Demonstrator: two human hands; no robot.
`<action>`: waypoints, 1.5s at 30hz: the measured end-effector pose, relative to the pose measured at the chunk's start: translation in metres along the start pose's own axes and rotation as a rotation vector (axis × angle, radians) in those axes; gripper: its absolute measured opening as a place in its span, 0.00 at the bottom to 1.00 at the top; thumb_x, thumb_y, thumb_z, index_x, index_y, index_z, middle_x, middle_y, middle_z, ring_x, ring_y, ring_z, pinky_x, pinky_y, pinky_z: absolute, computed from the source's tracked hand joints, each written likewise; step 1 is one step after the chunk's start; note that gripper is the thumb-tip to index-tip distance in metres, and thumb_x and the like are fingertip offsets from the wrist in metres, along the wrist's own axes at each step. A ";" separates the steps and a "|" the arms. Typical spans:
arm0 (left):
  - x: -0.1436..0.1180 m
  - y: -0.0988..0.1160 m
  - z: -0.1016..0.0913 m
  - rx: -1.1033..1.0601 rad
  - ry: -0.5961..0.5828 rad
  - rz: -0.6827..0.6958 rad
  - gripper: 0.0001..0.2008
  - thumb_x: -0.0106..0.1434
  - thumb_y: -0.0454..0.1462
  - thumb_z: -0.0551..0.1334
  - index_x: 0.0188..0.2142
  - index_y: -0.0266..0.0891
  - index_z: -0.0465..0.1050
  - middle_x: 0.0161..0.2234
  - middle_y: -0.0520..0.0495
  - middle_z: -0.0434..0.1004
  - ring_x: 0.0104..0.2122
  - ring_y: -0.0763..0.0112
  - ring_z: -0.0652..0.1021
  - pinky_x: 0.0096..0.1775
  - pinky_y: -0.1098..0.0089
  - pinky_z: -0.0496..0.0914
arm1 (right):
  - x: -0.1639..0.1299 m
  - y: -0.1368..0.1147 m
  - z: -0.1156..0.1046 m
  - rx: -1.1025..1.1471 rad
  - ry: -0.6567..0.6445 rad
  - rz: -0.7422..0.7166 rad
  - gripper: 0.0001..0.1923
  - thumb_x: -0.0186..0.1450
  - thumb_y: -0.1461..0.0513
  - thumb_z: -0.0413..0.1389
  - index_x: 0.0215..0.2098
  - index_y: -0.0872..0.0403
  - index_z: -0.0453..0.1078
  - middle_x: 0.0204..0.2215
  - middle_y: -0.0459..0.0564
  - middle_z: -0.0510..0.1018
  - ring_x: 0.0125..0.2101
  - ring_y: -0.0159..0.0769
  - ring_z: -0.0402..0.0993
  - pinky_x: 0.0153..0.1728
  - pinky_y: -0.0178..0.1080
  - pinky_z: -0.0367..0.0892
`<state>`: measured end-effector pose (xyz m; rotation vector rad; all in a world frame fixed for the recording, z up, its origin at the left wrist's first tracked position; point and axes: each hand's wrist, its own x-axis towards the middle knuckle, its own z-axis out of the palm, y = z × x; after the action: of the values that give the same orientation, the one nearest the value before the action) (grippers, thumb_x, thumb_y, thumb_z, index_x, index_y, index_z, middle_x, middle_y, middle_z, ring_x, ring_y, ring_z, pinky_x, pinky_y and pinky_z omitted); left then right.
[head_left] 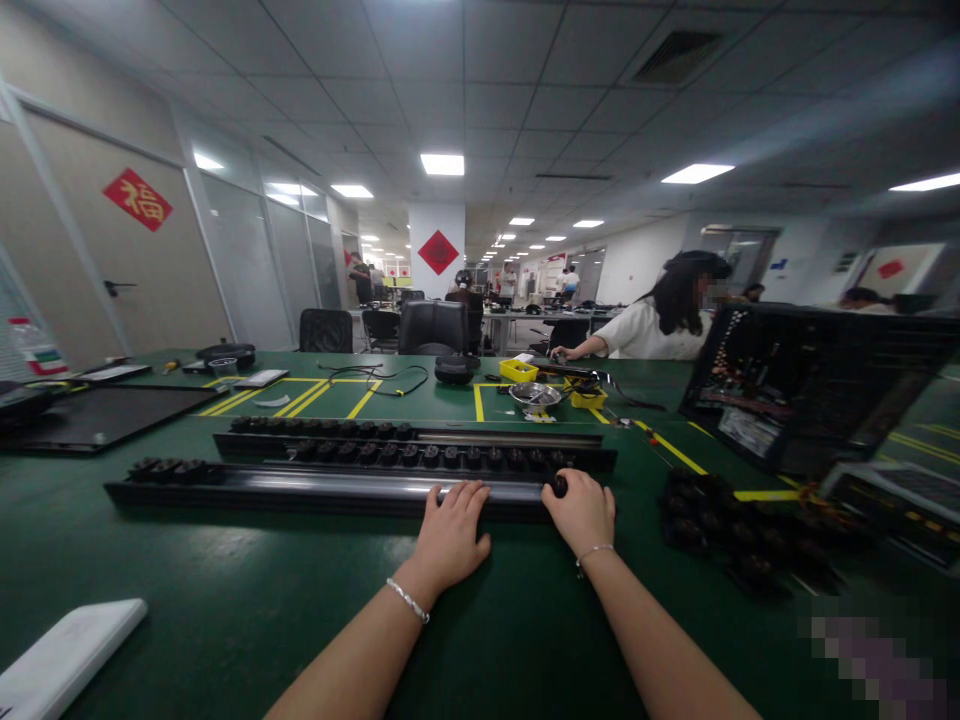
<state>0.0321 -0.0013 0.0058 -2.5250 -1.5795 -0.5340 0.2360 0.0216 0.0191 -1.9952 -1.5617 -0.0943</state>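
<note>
A long black channel-shaped rail [300, 486] lies across the table in front of me, with a shiny strip along its inside and several small black round parts [166, 468] at its left end. My left hand [451, 535] rests on this rail right of its middle, fingers stretched out over the strip. At the rail's right end, my right hand [583, 510] pinches a small black round part [559, 485], partly hidden by the fingers. Right behind is a second black rail [606, 458], lined with rows of similar round parts.
A dark heap of loose round parts [739, 525] lies right of my hands, near an open computer case [810, 375]. Behind the rails stand a metal bowl [535, 398] and a yellow bin [517, 370]. A white box [71, 655] is front left. Across the table works another person [652, 330].
</note>
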 end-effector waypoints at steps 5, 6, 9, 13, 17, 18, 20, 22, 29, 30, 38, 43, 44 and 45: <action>0.000 0.000 -0.001 0.000 -0.011 -0.002 0.29 0.56 0.43 0.53 0.58 0.46 0.53 0.59 0.46 0.59 0.58 0.59 0.58 0.58 0.50 0.46 | 0.001 0.007 -0.002 -0.018 0.023 0.042 0.15 0.57 0.57 0.48 0.40 0.52 0.68 0.43 0.52 0.73 0.46 0.42 0.65 0.50 0.48 0.49; 0.000 0.000 -0.001 -0.001 -0.011 -0.002 0.29 0.56 0.43 0.53 0.58 0.46 0.53 0.59 0.46 0.59 0.58 0.59 0.58 0.58 0.50 0.46 | 0.002 0.008 -0.002 -0.019 0.028 0.049 0.16 0.57 0.57 0.48 0.40 0.52 0.68 0.43 0.52 0.73 0.46 0.42 0.65 0.50 0.48 0.50; 0.000 -0.001 0.000 -0.008 -0.004 0.002 0.29 0.56 0.43 0.53 0.58 0.47 0.53 0.59 0.48 0.59 0.58 0.60 0.58 0.58 0.49 0.46 | 0.002 0.011 -0.001 -0.021 0.044 0.062 0.18 0.57 0.56 0.48 0.43 0.52 0.67 0.45 0.52 0.72 0.48 0.43 0.64 0.50 0.48 0.50; 0.000 -0.002 0.002 -0.024 0.007 0.009 0.29 0.56 0.44 0.53 0.57 0.47 0.53 0.59 0.48 0.59 0.58 0.60 0.58 0.57 0.49 0.46 | 0.003 0.013 0.001 -0.026 0.059 0.078 0.21 0.56 0.55 0.49 0.46 0.53 0.66 0.47 0.53 0.70 0.49 0.44 0.62 0.49 0.47 0.53; 0.000 -0.002 0.003 -0.033 0.015 0.012 0.29 0.56 0.44 0.53 0.57 0.47 0.53 0.59 0.48 0.59 0.58 0.61 0.58 0.58 0.49 0.45 | 0.003 0.014 0.000 -0.030 0.054 0.104 0.24 0.55 0.55 0.50 0.49 0.53 0.64 0.49 0.54 0.69 0.51 0.46 0.61 0.49 0.46 0.56; 0.000 -0.002 0.003 -0.037 0.019 0.014 0.29 0.56 0.44 0.53 0.57 0.47 0.53 0.59 0.48 0.59 0.58 0.61 0.58 0.58 0.49 0.45 | 0.003 0.014 0.000 -0.028 0.044 0.112 0.24 0.55 0.55 0.49 0.49 0.53 0.64 0.49 0.54 0.68 0.50 0.46 0.61 0.48 0.45 0.57; 0.000 -0.002 0.002 -0.044 0.025 0.016 0.28 0.56 0.44 0.53 0.57 0.47 0.53 0.59 0.49 0.59 0.58 0.61 0.58 0.58 0.49 0.45 | 0.003 0.013 -0.002 -0.021 0.019 0.126 0.25 0.56 0.55 0.49 0.50 0.53 0.64 0.50 0.54 0.68 0.49 0.47 0.63 0.47 0.45 0.58; 0.000 -0.002 0.002 -0.043 0.028 0.017 0.28 0.56 0.44 0.53 0.57 0.47 0.53 0.59 0.48 0.59 0.58 0.61 0.58 0.58 0.49 0.45 | 0.004 0.013 -0.003 -0.015 -0.004 0.135 0.25 0.56 0.55 0.49 0.51 0.53 0.63 0.50 0.55 0.68 0.48 0.47 0.64 0.46 0.45 0.59; 0.000 -0.003 0.004 -0.018 0.020 0.014 0.29 0.56 0.44 0.53 0.57 0.47 0.53 0.59 0.48 0.59 0.58 0.60 0.58 0.58 0.49 0.46 | 0.007 0.014 -0.005 -0.014 -0.062 0.184 0.26 0.57 0.56 0.48 0.53 0.53 0.61 0.50 0.54 0.68 0.49 0.45 0.64 0.46 0.43 0.60; 0.000 -0.003 0.004 -0.017 0.022 0.015 0.29 0.56 0.44 0.53 0.57 0.47 0.53 0.59 0.48 0.59 0.58 0.60 0.58 0.58 0.49 0.46 | 0.007 0.015 -0.005 -0.011 -0.070 0.190 0.26 0.57 0.56 0.48 0.53 0.53 0.61 0.50 0.54 0.68 0.49 0.45 0.64 0.46 0.43 0.60; 0.000 -0.004 0.006 -0.035 0.034 0.023 0.28 0.57 0.45 0.52 0.57 0.47 0.53 0.59 0.49 0.59 0.58 0.61 0.59 0.57 0.49 0.46 | 0.007 0.018 -0.008 -0.005 -0.054 0.207 0.27 0.56 0.55 0.49 0.53 0.54 0.60 0.52 0.54 0.66 0.51 0.45 0.61 0.48 0.43 0.60; 0.000 -0.004 0.005 -0.034 0.037 0.023 0.28 0.57 0.44 0.53 0.57 0.48 0.53 0.59 0.50 0.59 0.58 0.61 0.59 0.57 0.49 0.47 | 0.007 0.020 -0.010 -0.006 -0.085 0.235 0.30 0.56 0.53 0.49 0.55 0.54 0.58 0.52 0.54 0.65 0.52 0.47 0.59 0.49 0.44 0.59; 0.000 -0.004 0.005 -0.033 0.035 0.025 0.28 0.57 0.44 0.53 0.57 0.48 0.52 0.59 0.50 0.59 0.58 0.61 0.59 0.57 0.49 0.47 | 0.008 0.021 -0.010 -0.002 -0.092 0.237 0.30 0.56 0.53 0.49 0.55 0.54 0.58 0.52 0.54 0.66 0.52 0.47 0.60 0.49 0.44 0.59; 0.000 -0.004 0.005 -0.031 0.031 0.027 0.28 0.57 0.44 0.53 0.57 0.48 0.52 0.59 0.50 0.59 0.58 0.61 0.59 0.57 0.49 0.47 | 0.008 0.022 -0.009 0.002 -0.098 0.240 0.29 0.56 0.53 0.49 0.55 0.54 0.58 0.52 0.54 0.66 0.52 0.47 0.60 0.49 0.44 0.59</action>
<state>0.0299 0.0020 0.0008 -2.5437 -1.5367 -0.5963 0.2608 0.0212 0.0215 -2.1981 -1.3661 0.1016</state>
